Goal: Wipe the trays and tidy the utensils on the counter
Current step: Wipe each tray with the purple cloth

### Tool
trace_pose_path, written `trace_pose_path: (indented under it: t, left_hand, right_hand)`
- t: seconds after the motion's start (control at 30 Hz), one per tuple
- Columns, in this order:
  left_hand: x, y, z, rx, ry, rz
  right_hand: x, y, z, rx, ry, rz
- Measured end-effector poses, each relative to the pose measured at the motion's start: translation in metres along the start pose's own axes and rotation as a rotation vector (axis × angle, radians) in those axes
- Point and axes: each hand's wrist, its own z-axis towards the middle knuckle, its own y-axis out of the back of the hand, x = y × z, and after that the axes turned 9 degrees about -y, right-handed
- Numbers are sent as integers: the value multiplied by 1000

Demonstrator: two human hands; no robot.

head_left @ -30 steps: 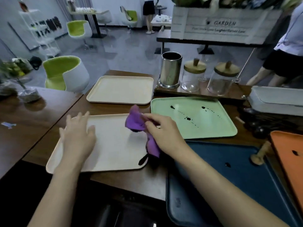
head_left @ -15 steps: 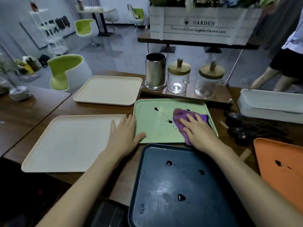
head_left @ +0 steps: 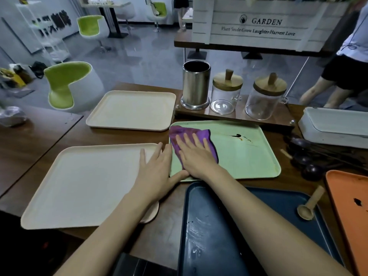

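My right hand (head_left: 196, 154) lies flat, fingers straight, pressing a purple cloth (head_left: 205, 136) onto the left part of the green tray (head_left: 249, 156). A dark smear (head_left: 237, 135) stays on that tray to the right of the cloth. With straight fingers my left hand (head_left: 157, 170) rests over the seam between the near cream tray (head_left: 79, 186) and the green tray's left rim. A dark blue tray (head_left: 219, 236) lies nearest me with a wooden spoon (head_left: 309, 204) at its right edge. An orange tray (head_left: 350, 206) with a dark spot sits at far right.
A second cream tray (head_left: 131, 110) lies behind. A steel utensil cup (head_left: 196, 84) and two glass jars (head_left: 227, 92) stand on a wooden board. Dark spoons (head_left: 310, 158) lie right of the green tray, below a white bin (head_left: 334, 126). A person stands at far right.
My right hand has swept the cloth from the green tray's right-middle to its left side, and most dark spots there are gone. My left hand stays at the green tray's left rim.
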Motion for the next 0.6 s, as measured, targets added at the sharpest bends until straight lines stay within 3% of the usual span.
trace_pose_path:
  t: [0.17,0.4,0.6]
  left_hand:
    - [3,-3,2,71,-4,158]
    - [3,2,2,101,-12,111]
    - [12,-4,6,90,-45,60]
  right_hand:
    - [-22,0,-4,-13,-34,0]
    - [-120,9,-7,-95,-439,-1]
    - [-87,9,10,-101,-386,22]
